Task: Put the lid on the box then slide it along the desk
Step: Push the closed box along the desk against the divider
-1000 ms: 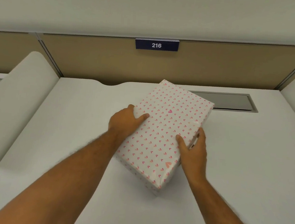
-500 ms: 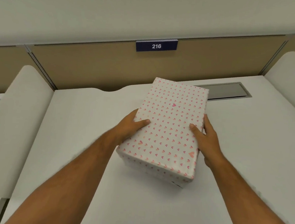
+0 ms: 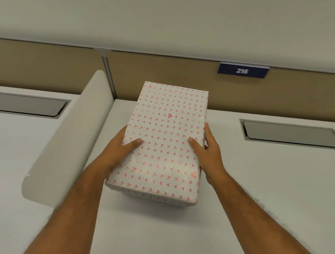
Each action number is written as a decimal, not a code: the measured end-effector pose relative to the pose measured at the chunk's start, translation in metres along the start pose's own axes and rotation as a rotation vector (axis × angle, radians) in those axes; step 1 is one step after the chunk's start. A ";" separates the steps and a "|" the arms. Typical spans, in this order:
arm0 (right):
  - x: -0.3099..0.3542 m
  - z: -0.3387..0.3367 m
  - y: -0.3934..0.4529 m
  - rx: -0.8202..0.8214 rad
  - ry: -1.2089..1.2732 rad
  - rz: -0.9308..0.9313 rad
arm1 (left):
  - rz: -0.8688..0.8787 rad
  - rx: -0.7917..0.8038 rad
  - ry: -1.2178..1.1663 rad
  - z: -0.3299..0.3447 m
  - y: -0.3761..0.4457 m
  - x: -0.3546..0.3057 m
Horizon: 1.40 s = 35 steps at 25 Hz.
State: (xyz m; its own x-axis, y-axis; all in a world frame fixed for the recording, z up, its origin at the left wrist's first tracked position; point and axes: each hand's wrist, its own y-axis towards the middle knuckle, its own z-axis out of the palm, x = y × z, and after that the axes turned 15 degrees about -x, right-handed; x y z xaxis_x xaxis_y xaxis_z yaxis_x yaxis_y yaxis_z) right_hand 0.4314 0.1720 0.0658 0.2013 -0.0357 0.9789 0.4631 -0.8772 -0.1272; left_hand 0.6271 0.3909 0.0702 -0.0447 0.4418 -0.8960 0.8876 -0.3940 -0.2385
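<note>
A white box with small pink hearts, its lid [image 3: 166, 126] on top, stands on the white desk [image 3: 258, 184] close to the left divider. My left hand [image 3: 120, 149] grips its left side with the thumb on the lid. My right hand [image 3: 208, 152] holds the right side, thumb on top too. The long side of the box points away from me, and the lid covers most of the box body; only a thin strip shows under the near edge.
A white curved divider [image 3: 65, 143] rises just left of the box. A grey cable hatch [image 3: 292, 134] lies in the desk at the right, another [image 3: 22, 104] on the neighbouring desk. A beige back panel carries a blue sign "216" [image 3: 242, 70].
The box has turned straight and moved left along the desk toward the divider with both hands on its sides. The sign and hatch now appear to its right.
</note>
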 end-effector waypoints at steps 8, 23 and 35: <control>0.006 0.132 0.006 0.136 0.010 0.040 | -0.076 -0.074 0.078 -0.104 0.058 0.026; -0.023 0.113 -0.053 0.193 -0.279 -0.202 | 0.518 -0.615 0.573 -0.064 -0.039 0.068; -0.028 0.119 -0.081 0.302 -0.472 -0.328 | 0.609 -0.625 0.563 -0.054 -0.040 0.121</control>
State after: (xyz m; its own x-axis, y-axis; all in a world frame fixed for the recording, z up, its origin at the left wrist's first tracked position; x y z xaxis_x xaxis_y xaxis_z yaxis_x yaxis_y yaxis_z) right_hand 0.4913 0.3013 0.0293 0.3341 0.4861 0.8075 0.7738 -0.6307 0.0595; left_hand 0.6108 0.5037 -0.0079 0.5693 0.6839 -0.4563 0.7744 -0.2595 0.5771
